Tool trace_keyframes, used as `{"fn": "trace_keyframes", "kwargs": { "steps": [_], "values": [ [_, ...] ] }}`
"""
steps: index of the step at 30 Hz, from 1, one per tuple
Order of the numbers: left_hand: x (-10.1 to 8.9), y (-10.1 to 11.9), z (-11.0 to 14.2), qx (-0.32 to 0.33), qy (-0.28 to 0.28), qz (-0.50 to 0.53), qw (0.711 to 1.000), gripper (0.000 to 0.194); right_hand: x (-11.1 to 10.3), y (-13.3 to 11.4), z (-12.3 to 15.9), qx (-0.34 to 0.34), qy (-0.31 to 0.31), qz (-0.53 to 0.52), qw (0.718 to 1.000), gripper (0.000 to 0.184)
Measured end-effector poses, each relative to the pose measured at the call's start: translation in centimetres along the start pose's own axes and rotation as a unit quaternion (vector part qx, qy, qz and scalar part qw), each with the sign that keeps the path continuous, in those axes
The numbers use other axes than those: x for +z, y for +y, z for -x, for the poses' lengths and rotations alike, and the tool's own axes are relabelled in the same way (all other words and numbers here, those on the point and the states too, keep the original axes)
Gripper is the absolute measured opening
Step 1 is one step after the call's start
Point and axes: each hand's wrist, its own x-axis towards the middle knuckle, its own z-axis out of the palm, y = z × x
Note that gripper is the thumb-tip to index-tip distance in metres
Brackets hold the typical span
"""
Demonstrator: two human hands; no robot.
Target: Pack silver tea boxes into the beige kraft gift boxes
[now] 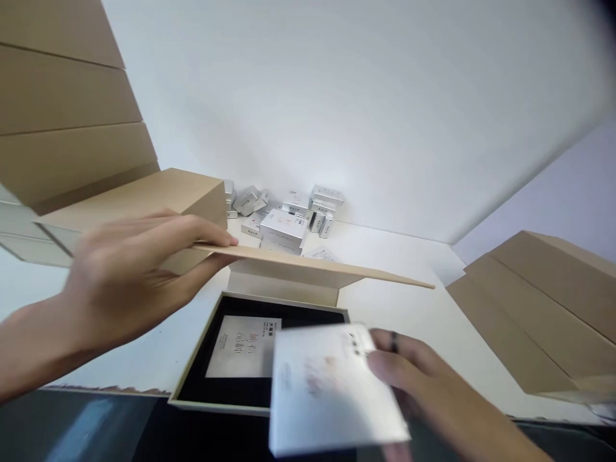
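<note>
1. Head view shows my left hand (129, 269) pinching the edge of a tan box lid (308, 266), thumb on top and fingers closed beneath, holding the lid raised and roughly level above the open box (192, 378).
2. My right hand (414, 378) grips a white card (327, 391), blurred, with its fingers curled round the card's right edge; a dark ring sits on one finger. The card hangs over the near right corner of the box.
3. Inside the box, a black insert (231, 391) holds a pale panel with printed characters (243, 346), lying flat in the left part.
4. Beyond the lid, a heap of small white cartons (289, 215) lies on the white table (414, 295) against the wall.
5. Stacked tan boxes (67, 109) rise at my far left, another tan box (158, 199) lies just behind my left hand, and more tan boxes (543, 301) lie at my right.
</note>
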Motion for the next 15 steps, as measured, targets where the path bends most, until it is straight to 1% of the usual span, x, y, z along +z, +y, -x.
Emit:
{"fn": "trace_keyframes", "kwargs": {
  "steps": [1,2,3,4,5,6,7,8,9,10,13,15],
  "values": [
    [0.0,0.1,-0.2,0.011,-0.002,-0.007,1.000,0.006,1.4,-1.4,-1.3,-0.003,-0.033,0.012,0.999,0.050],
    [-0.1,0.2,-0.4,0.019,-0.002,-0.009,1.000,0.006,2.6,-2.8,-2.5,-0.004,-0.055,0.061,0.997,0.053],
    [-0.1,0.3,-0.5,0.026,-0.004,-0.010,1.000,0.006,3.6,-3.9,-3.5,-0.009,-0.052,0.141,0.989,0.054],
    [-0.1,0.3,-0.6,0.033,-0.008,-0.007,0.999,0.007,4.4,-4.7,-4.3,-0.018,-0.027,0.235,0.971,0.054],
    [-0.1,0.3,-0.6,0.035,-0.014,-0.007,0.999,0.008,5.0,-5.2,-5.0,-0.034,0.008,0.322,0.946,0.053],
    [-0.1,0.2,-0.6,0.035,-0.019,-0.006,0.999,0.009,5.5,-5.5,-5.4,-0.052,0.046,0.383,0.921,0.052],
    [-0.1,0.2,-0.6,0.035,-0.026,-0.002,0.999,0.009,5.8,-5.5,-5.8,-0.067,0.077,0.411,0.906,0.049],
    [0.0,0.2,-0.6,0.031,-0.032,0.002,0.999,0.009,6.0,-5.3,-6.0,-0.075,0.088,0.413,0.903,0.048],
    [0.1,0.2,-0.5,0.025,-0.038,0.007,0.999,0.009,6.2,-5.0,-6.2,-0.077,0.078,0.400,0.910,0.053],
    [0.2,0.2,-0.5,0.019,-0.045,0.010,0.999,0.008,6.4,-4.6,-6.4,-0.077,0.059,0.384,0.918,0.062],
    [0.5,0.1,-0.3,0.003,-0.053,0.014,0.998,0.007,6.7,-3.3,-7.1,-0.082,-0.001,0.347,0.934,0.101],
    [0.7,0.0,-0.1,0.003,-0.051,0.019,0.998,0.008,6.7,-2.9,-7.5,-0.074,-0.025,0.318,0.945,0.113]
  ]
}}
